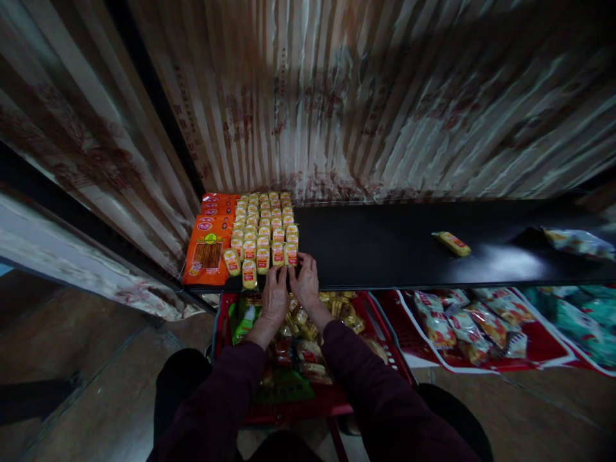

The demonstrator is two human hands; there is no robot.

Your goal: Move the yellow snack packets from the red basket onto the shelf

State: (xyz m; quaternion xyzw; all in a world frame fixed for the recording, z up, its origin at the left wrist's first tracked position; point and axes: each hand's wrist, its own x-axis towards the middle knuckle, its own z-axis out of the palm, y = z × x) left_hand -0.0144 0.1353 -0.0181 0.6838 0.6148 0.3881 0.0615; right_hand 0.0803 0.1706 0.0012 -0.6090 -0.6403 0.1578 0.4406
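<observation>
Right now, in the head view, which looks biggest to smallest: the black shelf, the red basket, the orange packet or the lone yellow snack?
1. black shelf
2. red basket, though it sits nearer the camera, which makes it look bigger
3. orange packet
4. lone yellow snack

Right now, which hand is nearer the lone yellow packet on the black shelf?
Right. The right hand is left of the lone yellow packet, by the packet rows; the left hand is even farther left.

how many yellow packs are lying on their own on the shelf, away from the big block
1: a lone yellow pack on the black shelf, well right of the block of packs at its left end. More could sit out of frame.
</observation>
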